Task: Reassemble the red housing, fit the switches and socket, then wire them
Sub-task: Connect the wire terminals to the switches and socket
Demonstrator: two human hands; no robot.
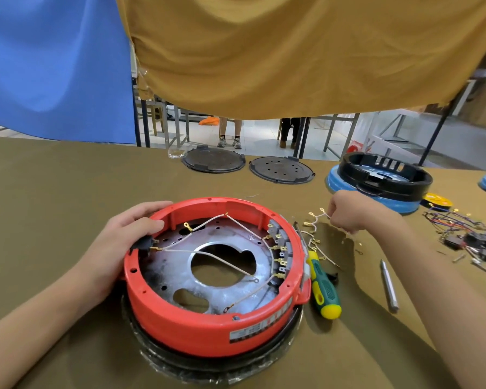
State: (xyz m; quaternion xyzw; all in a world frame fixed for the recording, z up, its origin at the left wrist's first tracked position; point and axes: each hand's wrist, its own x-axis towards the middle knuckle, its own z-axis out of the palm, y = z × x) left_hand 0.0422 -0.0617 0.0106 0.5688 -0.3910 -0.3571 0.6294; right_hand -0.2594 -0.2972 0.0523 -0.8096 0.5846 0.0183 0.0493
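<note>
The red housing (197,327) sits upside down in front of me on a black base. Grey switches (282,242) line its right inner wall, and a black socket (145,244) sits in the left wall. White wires (208,254) with brass terminals cross the metal plate (225,290) inside. My left hand (124,237) grips the housing's left rim, thumb inside near the socket. My right hand (348,211) pinches a loose white wire (316,219) with brass terminals, to the right of the housing above the table.
A green and yellow screwdriver (323,287) lies right of the housing, a metal rod (389,287) further right. Spare switches and coloured wires (472,234) are heaped at the far right. Two black discs (213,160) and a blue and black housing (376,181) stand at the back.
</note>
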